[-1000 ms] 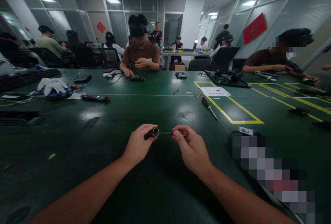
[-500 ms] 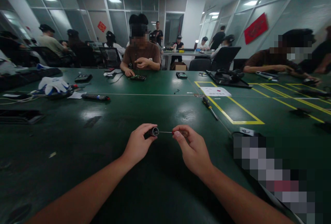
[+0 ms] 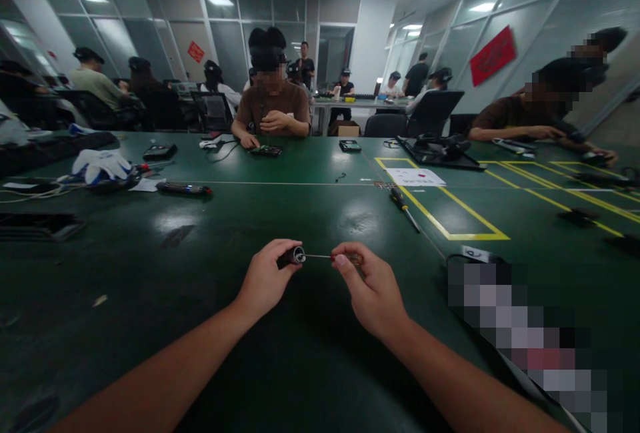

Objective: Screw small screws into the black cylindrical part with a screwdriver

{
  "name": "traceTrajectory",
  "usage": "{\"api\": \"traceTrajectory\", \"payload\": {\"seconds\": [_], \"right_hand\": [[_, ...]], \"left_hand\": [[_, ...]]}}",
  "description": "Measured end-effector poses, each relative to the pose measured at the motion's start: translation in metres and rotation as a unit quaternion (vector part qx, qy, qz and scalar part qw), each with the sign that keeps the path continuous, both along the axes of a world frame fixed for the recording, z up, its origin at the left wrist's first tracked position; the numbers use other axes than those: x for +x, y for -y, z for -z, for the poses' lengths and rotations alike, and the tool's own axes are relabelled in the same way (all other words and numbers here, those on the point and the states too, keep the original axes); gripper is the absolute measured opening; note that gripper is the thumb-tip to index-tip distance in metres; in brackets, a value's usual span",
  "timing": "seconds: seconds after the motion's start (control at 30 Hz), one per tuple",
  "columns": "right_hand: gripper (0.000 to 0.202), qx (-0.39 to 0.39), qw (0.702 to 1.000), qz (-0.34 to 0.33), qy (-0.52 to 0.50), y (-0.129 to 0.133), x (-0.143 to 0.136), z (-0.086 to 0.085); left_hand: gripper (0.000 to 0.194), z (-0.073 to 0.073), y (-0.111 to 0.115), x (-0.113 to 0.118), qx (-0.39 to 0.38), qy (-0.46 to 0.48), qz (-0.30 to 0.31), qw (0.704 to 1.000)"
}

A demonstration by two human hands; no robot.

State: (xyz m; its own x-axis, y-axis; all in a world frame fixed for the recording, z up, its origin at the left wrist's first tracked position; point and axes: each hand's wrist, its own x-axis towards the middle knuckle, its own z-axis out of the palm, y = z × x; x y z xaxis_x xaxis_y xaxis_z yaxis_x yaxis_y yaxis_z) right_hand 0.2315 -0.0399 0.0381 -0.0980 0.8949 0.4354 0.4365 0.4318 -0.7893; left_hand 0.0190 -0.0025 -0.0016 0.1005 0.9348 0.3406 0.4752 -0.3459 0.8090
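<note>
My left hand [image 3: 265, 277] is closed around a short black cylinder [image 3: 287, 258], whose round open end with a pale rim faces right. What the cylinder belongs to I cannot tell. Between the fingers of my right hand [image 3: 373, 286] is the handle of a screwdriver [image 3: 318, 257], reddish and see-through. Its thin metal shaft points left and its tip reaches the open end of the cylinder; how far it goes in is hidden. Both hands are above the dark green table [image 3: 280, 366].
A second screwdriver [image 3: 405, 209], yellow and black, lies beyond my right hand. Yellow tape [image 3: 467, 213] marks the table near a paper sheet [image 3: 415, 177]. White gloves [image 3: 103, 166] and a dark pen-like tool [image 3: 184, 189] lie left. Across the table a person [image 3: 273, 103] handles a circuit board [image 3: 265, 151].
My hands and the two things in them stay almost in place, the view shifting slightly. The person opposite has lowered a hand toward the board, and another person's head shows at far right.
</note>
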Motion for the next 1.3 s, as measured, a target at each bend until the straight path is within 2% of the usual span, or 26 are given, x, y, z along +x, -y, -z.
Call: {"api": "traceTrajectory", "payload": {"seconds": [0.47,0.87,1.1,1.3], "right_hand": [[0.018,-0.026,0.999,0.021,0.021,-0.002,0.001,0.0],[0.019,-0.037,0.999,0.035,0.003,-0.007,0.002,0.002],[0.021,-0.025,0.998,0.048,-0.01,-0.005,0.001,-0.002],[0.021,-0.018,0.999,0.047,-0.01,-0.004,0.002,-0.004]], "left_hand": [[0.037,-0.002,-0.002,-0.002,-0.025,-0.006,-0.02,0.999],[0.044,-0.003,-0.001,-0.003,-0.006,-0.004,-0.034,0.999],[0.035,-0.009,0.002,0.0,0.008,-0.092,0.013,0.996],[0.038,-0.015,0.003,0.006,0.009,-0.253,0.035,0.967]]}}
